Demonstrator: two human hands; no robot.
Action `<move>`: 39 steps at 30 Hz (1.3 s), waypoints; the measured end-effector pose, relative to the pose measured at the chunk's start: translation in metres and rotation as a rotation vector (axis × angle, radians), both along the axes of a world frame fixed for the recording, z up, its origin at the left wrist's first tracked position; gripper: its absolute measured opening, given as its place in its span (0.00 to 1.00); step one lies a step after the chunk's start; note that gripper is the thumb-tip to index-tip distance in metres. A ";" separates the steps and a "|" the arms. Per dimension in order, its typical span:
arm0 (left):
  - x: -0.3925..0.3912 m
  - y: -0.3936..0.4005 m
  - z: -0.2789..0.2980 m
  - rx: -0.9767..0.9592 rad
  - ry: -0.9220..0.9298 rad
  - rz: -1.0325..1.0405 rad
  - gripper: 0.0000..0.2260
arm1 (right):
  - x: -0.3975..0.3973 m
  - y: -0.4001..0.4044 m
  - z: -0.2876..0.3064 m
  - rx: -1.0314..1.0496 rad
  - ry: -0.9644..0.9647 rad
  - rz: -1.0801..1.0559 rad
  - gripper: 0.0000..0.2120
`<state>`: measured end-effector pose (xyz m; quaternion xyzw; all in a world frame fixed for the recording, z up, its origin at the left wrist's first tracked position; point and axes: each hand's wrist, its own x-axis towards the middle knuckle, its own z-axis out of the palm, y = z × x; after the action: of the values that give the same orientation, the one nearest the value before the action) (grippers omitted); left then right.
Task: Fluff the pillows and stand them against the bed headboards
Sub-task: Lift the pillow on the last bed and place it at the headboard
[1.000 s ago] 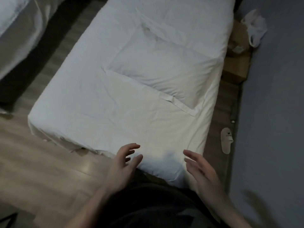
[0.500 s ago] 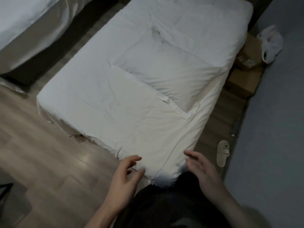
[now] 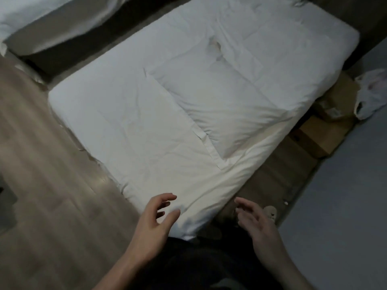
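Note:
A white pillow (image 3: pixel 217 97) lies flat in the middle of a low bed with a white sheet (image 3: pixel 129 122), its flap end toward me. The dark headboard (image 3: pixel 372 15) shows at the far right corner of the bed. My left hand (image 3: pixel 155 225) hovers over the bed's near corner, fingers spread and loosely bent, holding nothing. My right hand (image 3: pixel 257 225) hangs beside that corner over the floor, fingers relaxed and empty. Both hands are well short of the pillow.
A second bed (image 3: pixel 41 19) stands at the upper left across a dark gap. Cardboard boxes (image 3: pixel 322 130) and a white plastic bag (image 3: pixel 372 95) sit right of the bed by the grey wall (image 3: pixel 343 206). A slipper (image 3: pixel 271 212) lies behind my right hand. Wood floor (image 3: pixel 41 185) spreads left.
The view has pulled back and tilted, so more of the bed and the headboard end show. Both hands stay empty near the bed's near corner, the right one now off its edge.

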<state>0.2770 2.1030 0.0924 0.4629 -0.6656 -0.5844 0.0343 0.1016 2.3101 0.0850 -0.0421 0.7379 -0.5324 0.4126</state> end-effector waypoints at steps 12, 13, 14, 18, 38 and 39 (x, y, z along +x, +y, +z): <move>-0.166 0.109 0.030 -0.020 0.000 0.168 0.19 | -0.184 0.058 0.013 -0.041 -0.042 0.150 0.20; -0.169 0.114 0.030 -0.016 -0.011 0.187 0.21 | -0.191 0.057 0.011 -0.031 -0.039 0.172 0.14; -0.169 0.119 0.030 -0.014 -0.020 0.204 0.20 | -0.196 0.056 0.009 -0.032 -0.047 0.207 0.12; -0.160 0.128 0.027 -0.002 -0.055 0.317 0.12 | -0.211 0.045 0.003 0.011 -0.061 0.352 0.15; -0.258 0.007 -0.039 -0.016 -0.082 0.392 0.09 | -0.374 -0.036 -0.018 0.092 0.104 0.349 0.14; -0.268 0.005 -0.044 -0.016 -0.100 0.402 0.09 | -0.387 -0.041 -0.023 0.094 0.112 0.380 0.14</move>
<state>0.0088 2.1085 0.0487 0.6147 -0.5652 -0.5367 0.1208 -0.2850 2.2690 0.0616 -0.1910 0.7626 -0.4066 0.4655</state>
